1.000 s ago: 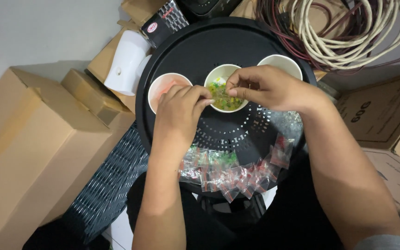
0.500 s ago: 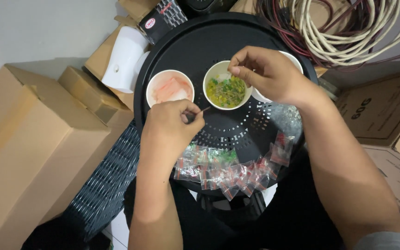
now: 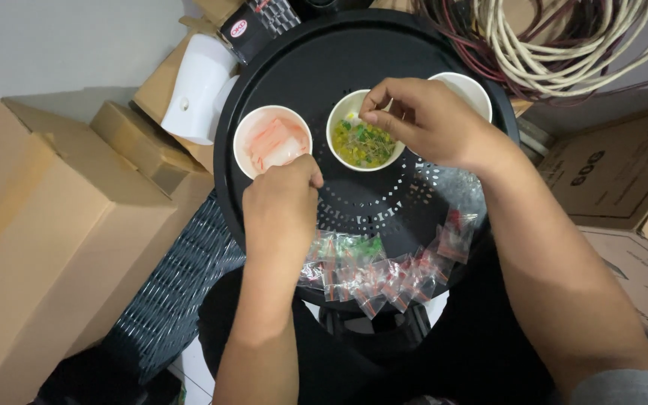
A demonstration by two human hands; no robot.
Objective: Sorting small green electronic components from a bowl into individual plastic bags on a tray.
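- I work over the round black perforated tray point(image 3: 444, 75), where three white paper cups stand in a row along the far side.
- My right hand point(image 3: 421, 120) hovers over the middle white paper cup of small green and yellow pieces point(image 3: 364, 142). Thumb and forefinger are pinched nearly closed just above the pile and the other fingers are loosely curled. I cannot tell whether a piece sits in the pinch.
- To do this well, I think I should pinch lightly at the top of the pile and lift straight up, so the cup does not tip or slide.
- My left hand point(image 3: 283, 206) rests on the tray just in front of the white paper cup of clear red-striped little bags point(image 3: 273, 142). It is curled almost shut, fingertips near that cup's rim. Whatever it may grip is hidden under the fingers.
- The third white paper cup point(image 3: 466, 88) is partly covered by my right hand.
- A heap of small clear filled bags with red strips point(image 3: 384, 274) lies along the near edge of the tray, close to my left wrist.
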